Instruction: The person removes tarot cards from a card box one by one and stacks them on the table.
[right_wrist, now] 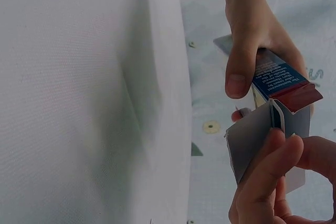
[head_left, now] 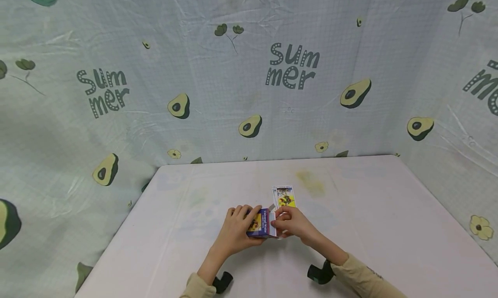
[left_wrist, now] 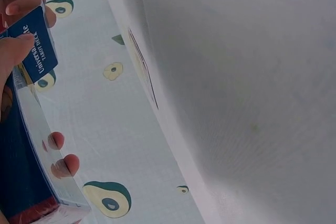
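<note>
A blue tarot card box (head_left: 265, 223) with a yellow picture is held just above the table by my left hand (head_left: 236, 229), its fingers over the top edge and its thumb along the near side. In the right wrist view, the end of the box (right_wrist: 281, 74) stands open, with a red inner edge and pale flaps (right_wrist: 249, 137) folded out. My right hand (head_left: 294, 224) pinches a flap at that open end. The left wrist view shows a blue end flap (left_wrist: 41, 45) lettered "Tarot Deck". Whether cards are inside cannot be seen.
Just beyond the hands, a picture card (head_left: 285, 195) with a yellow ground lies on the white-covered table (head_left: 194, 254), apparently overlapping another. A cloth backdrop (head_left: 218, 81) with avocado prints stands behind and at both sides.
</note>
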### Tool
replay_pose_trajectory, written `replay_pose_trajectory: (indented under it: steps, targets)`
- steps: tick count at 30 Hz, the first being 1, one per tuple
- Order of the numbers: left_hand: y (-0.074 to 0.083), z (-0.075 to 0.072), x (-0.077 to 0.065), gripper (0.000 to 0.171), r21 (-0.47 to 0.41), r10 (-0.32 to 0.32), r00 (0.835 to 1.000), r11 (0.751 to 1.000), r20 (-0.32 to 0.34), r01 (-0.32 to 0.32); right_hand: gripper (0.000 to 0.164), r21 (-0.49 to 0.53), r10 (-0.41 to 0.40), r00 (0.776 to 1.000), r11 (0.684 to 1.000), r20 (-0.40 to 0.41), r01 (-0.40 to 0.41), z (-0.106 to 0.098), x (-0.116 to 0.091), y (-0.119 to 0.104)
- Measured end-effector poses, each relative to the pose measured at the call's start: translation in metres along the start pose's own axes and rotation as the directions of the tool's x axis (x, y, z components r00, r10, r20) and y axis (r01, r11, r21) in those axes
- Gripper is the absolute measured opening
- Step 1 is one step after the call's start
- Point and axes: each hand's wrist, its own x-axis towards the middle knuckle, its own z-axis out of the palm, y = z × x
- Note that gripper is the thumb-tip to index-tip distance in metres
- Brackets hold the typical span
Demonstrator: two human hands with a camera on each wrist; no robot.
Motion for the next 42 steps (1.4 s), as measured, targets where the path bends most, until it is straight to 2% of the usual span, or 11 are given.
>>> replay_pose_trajectory:
  steps: [13,21,31,42]
  targets:
    - [-0.001,-0.001,-0.001,0.082,0.016,-0.001,1.000,1.000,0.022,0.000,0.029,-0.031,0.029,1.000,0.999,-0.008,-0.030,-0.004,0.000,0.002]
    - [-0.003,0.001,-0.001,0.085,0.032,0.059,0.997,0.998,-0.054,-0.057,0.036,-0.045,0.019,1.000,0.999,-0.001,-0.019,-0.007,-0.002,0.003]
    - [-0.003,-0.001,-0.002,0.082,0.026,0.003,1.000,1.000,0.022,-0.004,0.042,-0.039,0.036,0.999,0.999,-0.007,-0.036,-0.014,-0.004,0.003]
    - [-0.004,-0.005,-0.002,0.083,0.032,-0.008,0.999,0.999,0.043,0.007,0.041,-0.041,0.075,0.997,0.996,-0.027,-0.076,-0.019,-0.009,0.006]
